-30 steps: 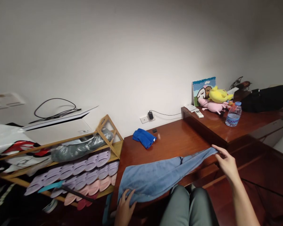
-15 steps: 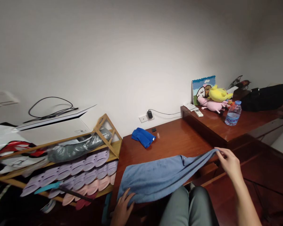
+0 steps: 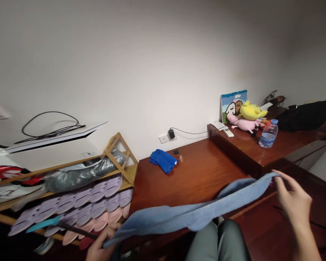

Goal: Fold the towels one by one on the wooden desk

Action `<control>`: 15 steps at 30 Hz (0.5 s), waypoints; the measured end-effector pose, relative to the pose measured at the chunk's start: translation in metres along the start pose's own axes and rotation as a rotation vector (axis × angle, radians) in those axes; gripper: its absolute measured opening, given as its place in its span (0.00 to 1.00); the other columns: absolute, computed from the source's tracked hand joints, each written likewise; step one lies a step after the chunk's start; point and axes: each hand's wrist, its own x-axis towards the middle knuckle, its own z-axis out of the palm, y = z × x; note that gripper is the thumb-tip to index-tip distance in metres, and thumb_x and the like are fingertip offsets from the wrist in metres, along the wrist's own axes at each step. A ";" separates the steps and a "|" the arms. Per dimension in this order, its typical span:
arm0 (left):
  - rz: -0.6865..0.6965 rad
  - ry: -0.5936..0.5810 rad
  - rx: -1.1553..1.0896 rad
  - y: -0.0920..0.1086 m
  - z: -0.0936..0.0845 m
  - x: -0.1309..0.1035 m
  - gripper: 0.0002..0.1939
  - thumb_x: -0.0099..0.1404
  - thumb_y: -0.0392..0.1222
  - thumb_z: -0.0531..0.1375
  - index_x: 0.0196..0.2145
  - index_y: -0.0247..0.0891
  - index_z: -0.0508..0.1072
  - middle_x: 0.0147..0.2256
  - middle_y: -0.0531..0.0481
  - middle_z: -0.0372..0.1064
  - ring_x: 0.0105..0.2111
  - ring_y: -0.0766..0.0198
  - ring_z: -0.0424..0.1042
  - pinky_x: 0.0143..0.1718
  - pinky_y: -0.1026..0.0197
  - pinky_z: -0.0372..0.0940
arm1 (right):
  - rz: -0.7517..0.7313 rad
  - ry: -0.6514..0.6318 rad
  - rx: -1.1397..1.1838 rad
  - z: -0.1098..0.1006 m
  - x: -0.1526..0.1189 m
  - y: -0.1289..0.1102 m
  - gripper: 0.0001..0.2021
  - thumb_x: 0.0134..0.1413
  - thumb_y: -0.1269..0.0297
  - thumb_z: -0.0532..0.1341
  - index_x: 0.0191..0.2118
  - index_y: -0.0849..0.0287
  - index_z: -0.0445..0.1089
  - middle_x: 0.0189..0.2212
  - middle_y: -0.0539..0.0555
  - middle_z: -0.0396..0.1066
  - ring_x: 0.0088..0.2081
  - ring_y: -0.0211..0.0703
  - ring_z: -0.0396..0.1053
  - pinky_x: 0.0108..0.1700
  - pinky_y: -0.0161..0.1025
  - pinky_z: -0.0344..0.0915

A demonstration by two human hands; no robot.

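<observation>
A blue-grey towel stretches between my two hands, above the front edge of the wooden desk and my knees. My left hand pinches its left end, low in the view beside the shoe rack. Its right end is gripped between thumb and fingers of my right hand, held somewhat higher. The cloth sags and ripples in the middle, with a hem showing along its length. Farther back on the desk lies a folded bright blue cloth, apart from both hands.
At left stands a wooden rack with several lilac and pink slippers. On the raised right section are a water bottle, plush toys, a white remote and a picture. A charger is plugged into the wall.
My left hand has moved left and down and now grips the towel's end. My right hand has moved right. The towel has lifted off the desk and is drawn out longer.
</observation>
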 end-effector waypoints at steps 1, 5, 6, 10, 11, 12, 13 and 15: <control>-0.017 -0.067 -0.015 0.003 -0.005 0.008 0.26 0.42 0.65 0.70 0.15 0.48 0.62 0.23 0.50 0.71 0.29 0.51 0.72 0.33 0.52 0.73 | -0.003 -0.098 -0.052 0.004 0.001 0.011 0.27 0.59 0.37 0.58 0.45 0.52 0.82 0.39 0.58 0.83 0.37 0.55 0.79 0.43 0.49 0.74; -0.028 -0.237 0.108 0.010 -0.013 0.048 0.29 0.41 0.68 0.69 0.14 0.47 0.59 0.16 0.56 0.59 0.21 0.59 0.62 0.27 0.54 0.69 | -0.088 -0.304 -0.103 0.033 0.006 0.042 0.26 0.56 0.35 0.57 0.40 0.50 0.82 0.37 0.56 0.83 0.34 0.54 0.79 0.40 0.47 0.74; -0.006 -0.243 0.140 0.013 -0.014 0.060 0.28 0.43 0.68 0.69 0.15 0.47 0.61 0.17 0.56 0.60 0.22 0.58 0.63 0.28 0.54 0.70 | -0.117 -0.318 -0.080 0.042 0.010 0.041 0.26 0.57 0.37 0.56 0.42 0.50 0.82 0.39 0.55 0.83 0.36 0.54 0.79 0.41 0.46 0.74; 0.164 -0.126 0.230 0.039 -0.013 0.116 0.21 0.51 0.66 0.64 0.25 0.45 0.72 0.28 0.51 0.74 0.32 0.53 0.73 0.36 0.54 0.71 | -0.216 -0.378 0.035 0.089 0.043 0.004 0.23 0.60 0.43 0.56 0.47 0.52 0.80 0.44 0.56 0.82 0.42 0.52 0.80 0.47 0.44 0.72; 0.220 -0.089 0.264 0.050 -0.012 0.131 0.20 0.52 0.64 0.62 0.28 0.44 0.73 0.30 0.49 0.76 0.34 0.52 0.75 0.39 0.54 0.71 | -0.233 -0.394 0.060 0.102 0.054 -0.010 0.23 0.60 0.44 0.56 0.47 0.53 0.79 0.44 0.57 0.82 0.42 0.52 0.79 0.47 0.44 0.72; 0.282 -0.060 0.301 0.060 -0.012 0.144 0.19 0.54 0.62 0.60 0.29 0.44 0.74 0.32 0.47 0.77 0.36 0.52 0.75 0.41 0.54 0.71 | -0.248 -0.410 0.082 0.114 0.065 -0.023 0.23 0.60 0.44 0.56 0.47 0.53 0.78 0.44 0.57 0.82 0.42 0.53 0.79 0.48 0.44 0.71; 0.344 -0.029 0.337 0.071 -0.013 0.157 0.18 0.56 0.60 0.58 0.29 0.43 0.74 0.33 0.46 0.78 0.37 0.52 0.75 0.44 0.54 0.71 | -0.260 -0.419 0.101 0.125 0.075 -0.036 0.23 0.61 0.45 0.55 0.46 0.54 0.78 0.43 0.58 0.82 0.42 0.53 0.79 0.48 0.45 0.71; 0.449 0.055 0.391 0.091 -0.015 0.175 0.15 0.60 0.55 0.55 0.29 0.43 0.73 0.34 0.45 0.77 0.39 0.53 0.75 0.48 0.53 0.69 | -0.282 -0.412 0.123 0.141 0.089 -0.057 0.23 0.62 0.45 0.54 0.46 0.55 0.77 0.43 0.60 0.82 0.42 0.53 0.78 0.49 0.46 0.70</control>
